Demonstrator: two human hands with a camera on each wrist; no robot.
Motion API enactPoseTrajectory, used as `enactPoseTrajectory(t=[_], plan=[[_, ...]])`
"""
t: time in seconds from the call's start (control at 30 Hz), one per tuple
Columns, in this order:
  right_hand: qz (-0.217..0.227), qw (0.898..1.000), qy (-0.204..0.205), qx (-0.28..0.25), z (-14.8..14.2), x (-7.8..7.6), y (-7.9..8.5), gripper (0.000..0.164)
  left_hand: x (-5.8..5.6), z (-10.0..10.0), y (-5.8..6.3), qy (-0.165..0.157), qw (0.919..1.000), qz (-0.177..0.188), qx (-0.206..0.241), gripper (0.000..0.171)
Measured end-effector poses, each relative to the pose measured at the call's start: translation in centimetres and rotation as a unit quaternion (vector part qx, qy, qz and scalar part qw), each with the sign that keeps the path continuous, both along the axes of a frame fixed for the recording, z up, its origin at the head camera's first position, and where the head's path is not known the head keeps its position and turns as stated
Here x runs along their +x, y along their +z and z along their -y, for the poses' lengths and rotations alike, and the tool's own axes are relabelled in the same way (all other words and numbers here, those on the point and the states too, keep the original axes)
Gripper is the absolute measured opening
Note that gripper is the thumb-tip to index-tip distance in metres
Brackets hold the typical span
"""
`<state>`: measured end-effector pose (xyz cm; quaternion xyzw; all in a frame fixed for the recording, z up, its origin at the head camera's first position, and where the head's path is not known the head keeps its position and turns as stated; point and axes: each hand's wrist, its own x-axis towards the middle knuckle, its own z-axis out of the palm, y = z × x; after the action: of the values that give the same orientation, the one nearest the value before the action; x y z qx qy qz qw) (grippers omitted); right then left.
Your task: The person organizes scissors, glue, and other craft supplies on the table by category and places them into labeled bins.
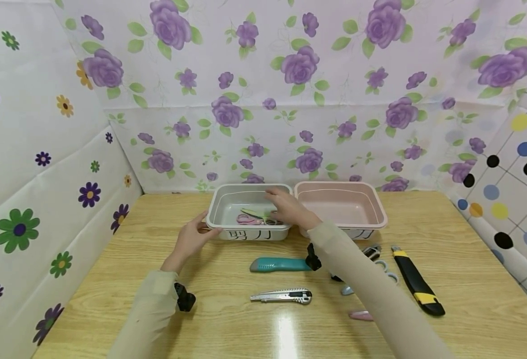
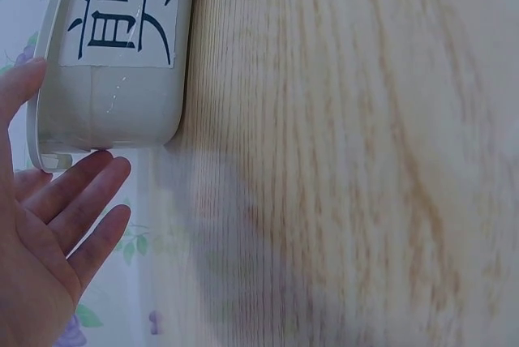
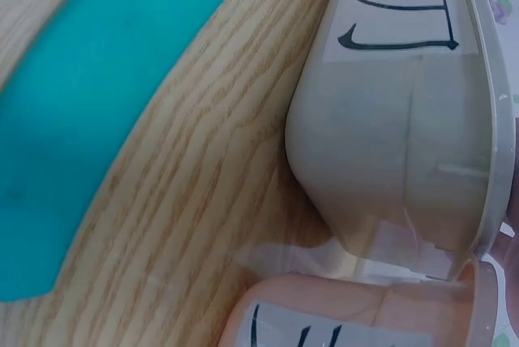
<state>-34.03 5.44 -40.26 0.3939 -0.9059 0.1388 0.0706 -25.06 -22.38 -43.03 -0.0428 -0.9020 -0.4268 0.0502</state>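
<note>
The grey plastic bin has a label with black characters on its front. Inside lie pink-handled scissors and a slim yellow-green thing. My left hand holds the bin's left front corner, thumb at the rim and fingers against the end wall in the left wrist view. Over the bin's right end my right hand reaches in with fingers spread, fingertips close by the scissors. In the right wrist view, the bin's wall hides most of that hand.
A pink bin stands right beside the grey one. In front lie a teal utility knife, a silver utility knife and a black-and-yellow utility knife. Blue-grey scissors handles and a pink object are partly under my right sleeve.
</note>
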Motion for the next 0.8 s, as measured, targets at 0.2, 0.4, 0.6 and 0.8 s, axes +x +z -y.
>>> enactPoseTrajectory(t=[0.2,0.4,0.6,0.8], plan=[[-0.009,1.000,0.005,-0.003,0.0,0.4,0.2,0.061,-0.1,0.0,-0.2,-0.003,1.0000,0.000,-0.006,0.078],[0.009,1.000,0.004,-0.008,-0.4,1.1,1.1,0.063,-0.1,0.0,0.0,0.002,1.0000,0.000,-0.006,0.077],[0.016,0.999,0.023,-0.027,-1.7,1.9,2.0,0.065,-0.1,0.1,-0.1,-0.002,0.9999,0.007,0.009,0.078],[0.001,0.999,0.034,-0.018,-3.5,2.9,2.8,0.062,0.0,0.0,-0.2,-0.006,0.9999,0.006,0.007,0.078]])
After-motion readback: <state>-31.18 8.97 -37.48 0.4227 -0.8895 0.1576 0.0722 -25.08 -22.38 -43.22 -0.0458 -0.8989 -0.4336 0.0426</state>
